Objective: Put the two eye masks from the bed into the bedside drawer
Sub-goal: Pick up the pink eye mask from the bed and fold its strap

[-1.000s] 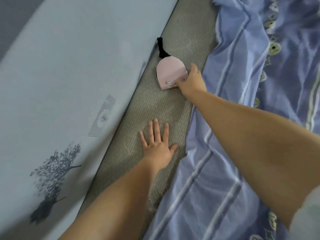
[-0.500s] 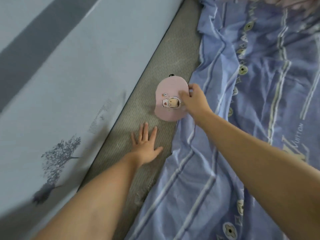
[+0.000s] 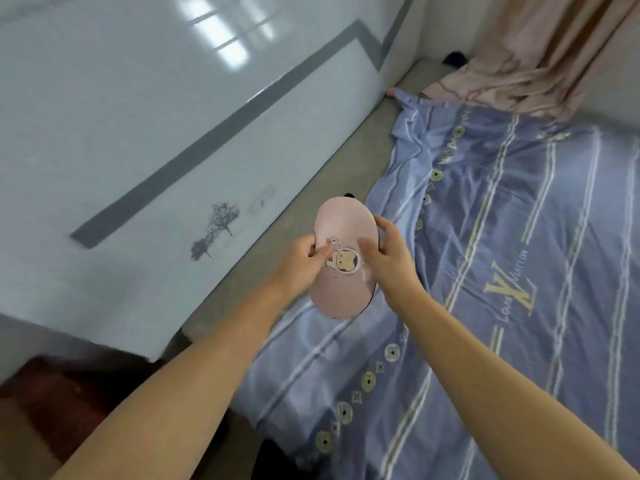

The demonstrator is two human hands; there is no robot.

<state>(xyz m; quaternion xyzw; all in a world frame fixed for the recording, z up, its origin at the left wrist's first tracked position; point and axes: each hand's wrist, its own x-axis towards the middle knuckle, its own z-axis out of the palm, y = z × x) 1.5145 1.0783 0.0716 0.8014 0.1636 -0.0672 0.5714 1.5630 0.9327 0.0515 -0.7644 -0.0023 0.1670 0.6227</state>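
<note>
A pink eye mask (image 3: 341,230) with a small cartoon bear patch is held up above the bed, spread out lengthwise. My left hand (image 3: 304,263) pinches its left edge and my right hand (image 3: 389,259) grips its right edge. A bit of black strap (image 3: 349,195) pokes out behind the top of the mask. I see only this one mask. No drawer shows clearly; a dark reddish-brown piece of furniture (image 3: 59,393) sits at the lower left, blurred.
A blue striped sheet (image 3: 502,271) covers the bed on the right, and a bare strip of beige mattress (image 3: 304,188) runs along the glossy white headboard (image 3: 138,133). A pink curtain (image 3: 519,46) drapes onto the far end of the bed.
My right hand lifted the pink mask off the mattress strip. My left hand left the mattress and took hold of the mask's other edge. The camera view tilted up and back.
</note>
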